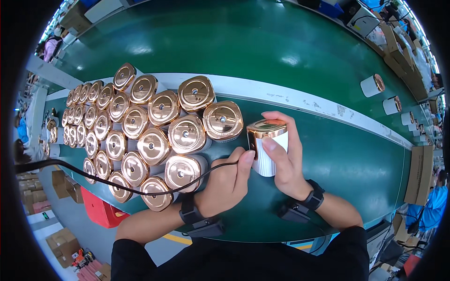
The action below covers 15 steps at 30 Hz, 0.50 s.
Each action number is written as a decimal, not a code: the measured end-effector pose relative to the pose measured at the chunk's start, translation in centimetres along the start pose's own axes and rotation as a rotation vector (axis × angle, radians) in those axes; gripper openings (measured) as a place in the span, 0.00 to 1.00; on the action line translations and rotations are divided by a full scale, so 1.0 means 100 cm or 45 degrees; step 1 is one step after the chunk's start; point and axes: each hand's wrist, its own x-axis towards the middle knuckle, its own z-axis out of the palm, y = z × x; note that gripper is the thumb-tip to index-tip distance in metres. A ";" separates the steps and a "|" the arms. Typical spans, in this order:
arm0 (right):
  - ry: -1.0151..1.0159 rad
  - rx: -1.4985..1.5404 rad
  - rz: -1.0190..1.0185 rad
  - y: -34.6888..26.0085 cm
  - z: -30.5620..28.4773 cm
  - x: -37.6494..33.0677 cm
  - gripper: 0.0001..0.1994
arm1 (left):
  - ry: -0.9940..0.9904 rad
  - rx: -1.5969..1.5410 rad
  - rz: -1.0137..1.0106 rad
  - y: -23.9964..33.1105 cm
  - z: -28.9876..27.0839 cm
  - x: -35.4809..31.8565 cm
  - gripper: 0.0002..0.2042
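My right hand is wrapped round a white ribbed canister with a shiny rose-gold top, held upright over the green bench. Its thumb presses the front and its fingers curl behind the top. A rose-gold panel shows on the canister's left side. Against that side, my left hand pinches the end of a black cable; the fingers hide the cable's tip, so whether it is plugged in does not show. To the left stand rows of similar canisters, rose-gold ends up, the nearest close to my left hand.
A pale rail separates my green bench from a green belt beyond. A few canisters stand at the far right, near a cardboard box. The cable crosses over the left rows. A red bin sits below the bench's left edge.
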 end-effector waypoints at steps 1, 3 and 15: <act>0.007 0.022 0.026 0.000 0.000 0.000 0.23 | -0.003 -0.001 0.012 -0.001 0.000 0.000 0.18; 0.010 0.034 0.031 -0.002 0.001 0.000 0.22 | 0.000 0.006 0.016 -0.003 -0.001 -0.001 0.16; -0.012 -0.114 -0.023 0.001 -0.016 0.017 0.22 | 0.071 -0.126 -0.051 0.002 0.002 0.005 0.22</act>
